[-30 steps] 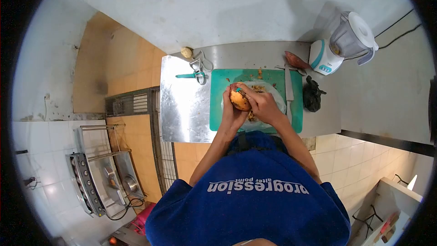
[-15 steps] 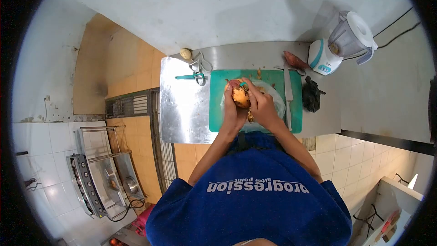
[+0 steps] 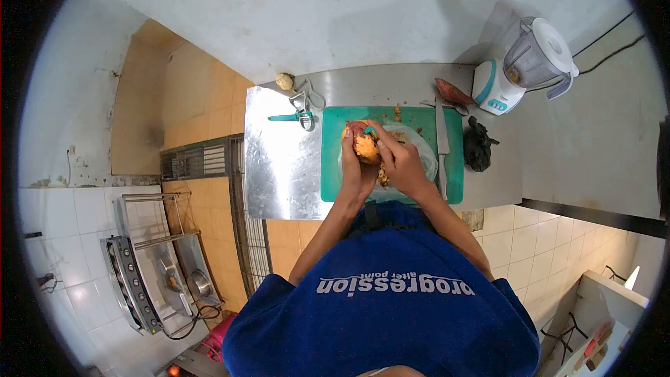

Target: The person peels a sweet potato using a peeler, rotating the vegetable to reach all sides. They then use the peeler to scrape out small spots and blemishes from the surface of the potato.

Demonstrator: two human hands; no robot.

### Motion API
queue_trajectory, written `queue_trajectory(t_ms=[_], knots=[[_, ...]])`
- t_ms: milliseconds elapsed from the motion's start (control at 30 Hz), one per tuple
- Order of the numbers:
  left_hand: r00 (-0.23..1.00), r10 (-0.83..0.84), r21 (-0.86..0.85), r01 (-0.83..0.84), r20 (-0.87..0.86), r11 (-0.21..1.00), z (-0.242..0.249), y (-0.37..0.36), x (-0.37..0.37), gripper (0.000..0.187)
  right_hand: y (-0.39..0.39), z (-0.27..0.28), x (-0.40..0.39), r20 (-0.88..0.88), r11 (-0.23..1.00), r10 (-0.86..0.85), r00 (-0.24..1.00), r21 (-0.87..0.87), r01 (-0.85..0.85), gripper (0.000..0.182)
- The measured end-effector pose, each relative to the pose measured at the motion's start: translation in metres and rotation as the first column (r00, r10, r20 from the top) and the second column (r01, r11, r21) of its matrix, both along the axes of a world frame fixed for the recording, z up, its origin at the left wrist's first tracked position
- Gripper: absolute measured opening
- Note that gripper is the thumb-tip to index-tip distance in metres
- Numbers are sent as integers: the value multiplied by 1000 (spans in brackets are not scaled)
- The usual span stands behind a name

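Observation:
My left hand [image 3: 356,176] is closed around the lower left side of a partly peeled sweet potato [image 3: 364,148], orange flesh with reddish skin left at the top. On its other side, my right hand [image 3: 405,167] grips a small teal tool [image 3: 370,130] against the upper surface. Most of that tool is hidden by the fingers, so its kind does not show. Beneath both hands a clear plastic bag [image 3: 423,145] with peelings [image 3: 383,176] lies on a green cutting board [image 3: 335,192].
Right of the hands, a knife [image 3: 442,132] rests on the board, beside a black plastic bag [image 3: 479,145]. Behind are an unpeeled sweet potato [image 3: 452,91] and a blender [image 3: 527,63]. At left lie a teal-handled peeler [image 3: 285,118] and a pale round vegetable [image 3: 284,82].
The sweet potato has turned slightly in my left hand and shows more bare orange flesh. The teal tool has shifted slightly to the left and down along it.

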State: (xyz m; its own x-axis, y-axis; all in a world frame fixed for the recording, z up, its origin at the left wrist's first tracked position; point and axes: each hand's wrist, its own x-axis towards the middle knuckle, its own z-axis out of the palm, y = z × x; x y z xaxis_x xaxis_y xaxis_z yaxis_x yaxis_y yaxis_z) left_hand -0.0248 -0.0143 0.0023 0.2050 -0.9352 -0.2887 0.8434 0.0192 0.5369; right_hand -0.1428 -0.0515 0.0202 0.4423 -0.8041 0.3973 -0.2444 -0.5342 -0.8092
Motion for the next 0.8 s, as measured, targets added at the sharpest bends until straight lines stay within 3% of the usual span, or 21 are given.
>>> queue_trajectory(t_ms=[67,133,333,467,533,633,800], knots=[[1000,0,24,0,-7,1000,6,0,-2,38,4,1,1,-100,998,-45,994,-37,42,50],[1000,4,-8,-4,28,1000,11,-2,-5,41,4,-1,3,-137,963,-153,979,-242,117,52],[1000,8,-17,-7,21,1000,2,-5,-1,46,1,-4,6,-162,924,-234,959,-344,167,53],[1000,-8,46,9,-10,999,4,-4,-2,47,-4,-10,3,-221,927,-276,935,-319,198,51],[1000,-7,24,8,-21,1000,0,-3,-2,50,-6,-11,3,-168,965,-245,955,-140,223,50],[999,-8,-9,7,-41,1000,-7,-7,1,48,-3,-10,3,-75,972,-194,978,-151,181,50],[999,21,-27,-20,41,999,-1,-6,0,42,0,0,7,-146,962,-192,970,-223,157,52]])
